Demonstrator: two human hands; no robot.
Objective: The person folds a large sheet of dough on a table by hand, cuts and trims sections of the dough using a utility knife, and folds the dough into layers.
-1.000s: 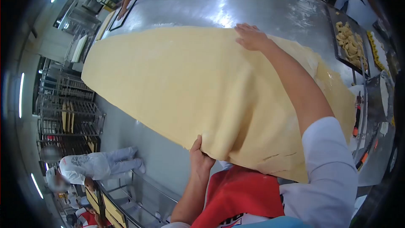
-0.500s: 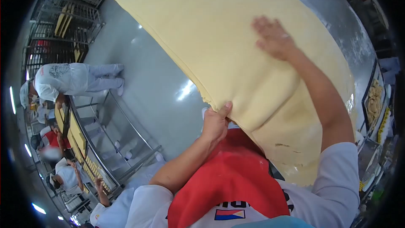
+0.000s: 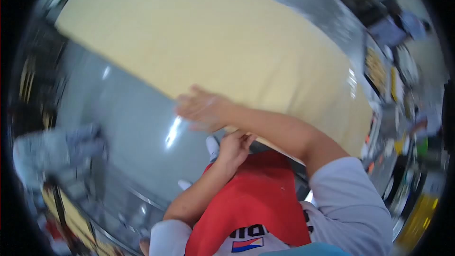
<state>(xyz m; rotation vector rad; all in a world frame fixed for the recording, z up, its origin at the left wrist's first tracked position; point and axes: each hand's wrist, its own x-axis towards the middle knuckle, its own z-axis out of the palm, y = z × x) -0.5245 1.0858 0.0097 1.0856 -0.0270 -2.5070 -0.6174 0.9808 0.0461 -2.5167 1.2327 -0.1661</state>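
A wide sheet of pale yellow dough (image 3: 204, 38) covers most of the work table, its long straight edge toward my body. My left hand (image 3: 234, 149) is closed at that edge, close to my red apron, with the dough margin pinched in its fingers. The right forearm crosses above the left hand and partly hides the grip. My right hand (image 3: 204, 108) is at the dough's edge, fingers spread and blurred by motion; whether it touches the dough I cannot tell. Soft folds run through the sheet right of my hands.
Bare steel table surface (image 3: 327, 14) shows along the far side. A tray of dough pieces (image 3: 374, 68) stands at the right. At the left, a person in white (image 3: 57, 151) is beside a rack holding a long yellow board (image 3: 66, 208). Grey floor (image 3: 132, 109) lies between.
My right hand has swept left and toward me, from the middle of the sheet to its near edge. The left hand keeps its hold. The whole view has turned, and the dough fold looks flatter.
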